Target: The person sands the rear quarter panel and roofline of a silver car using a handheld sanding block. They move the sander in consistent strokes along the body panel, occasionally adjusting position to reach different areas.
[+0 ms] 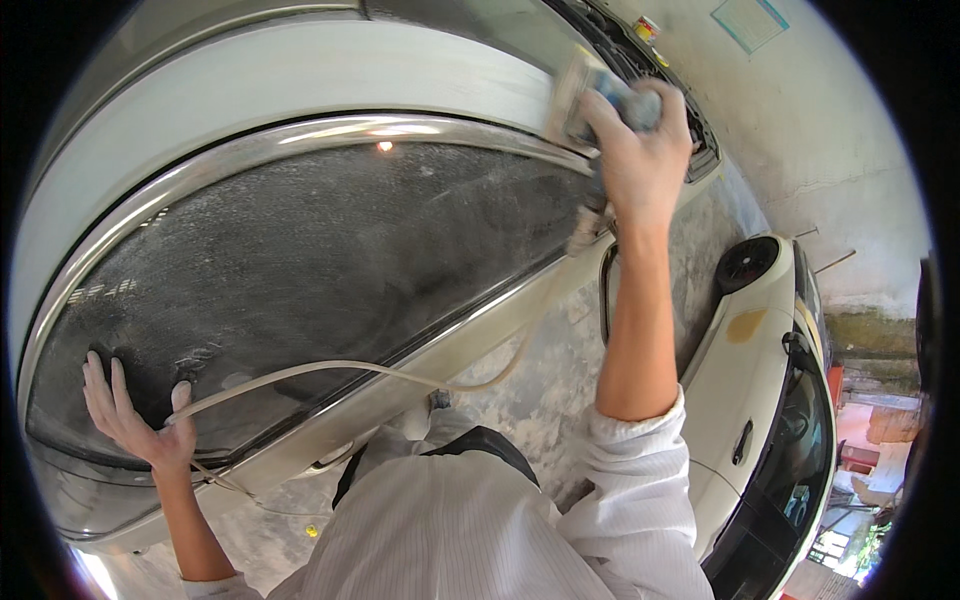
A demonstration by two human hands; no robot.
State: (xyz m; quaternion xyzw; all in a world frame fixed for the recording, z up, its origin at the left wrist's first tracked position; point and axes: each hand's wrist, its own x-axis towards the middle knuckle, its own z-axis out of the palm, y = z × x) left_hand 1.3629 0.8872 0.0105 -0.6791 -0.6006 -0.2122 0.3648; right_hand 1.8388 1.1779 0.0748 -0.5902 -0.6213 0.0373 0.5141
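Note:
My right hand [648,165] is wrapped over the top of a blurred pneumatic sander [580,95], held at the front end of the car's pale roof edge [390,75], beside the windshield. A beige air hose [350,365] sags from the tool across the dusty side window [330,260] to my left hand [140,425]. Fingers spread, that hand rests against the rear part of the glass. The hose passes by its thumb and reappears below the wrist. White dust coats both hands. The sander's pad face is hidden.
A second white car [740,400] with a yellowish patch stands on the right. The near car's side mirror [608,285] juts out below my right forearm. A pale wall [840,120] rises beyond, and a small can [646,28] stands by the hood. Grey concrete floor [545,365] lies between the cars.

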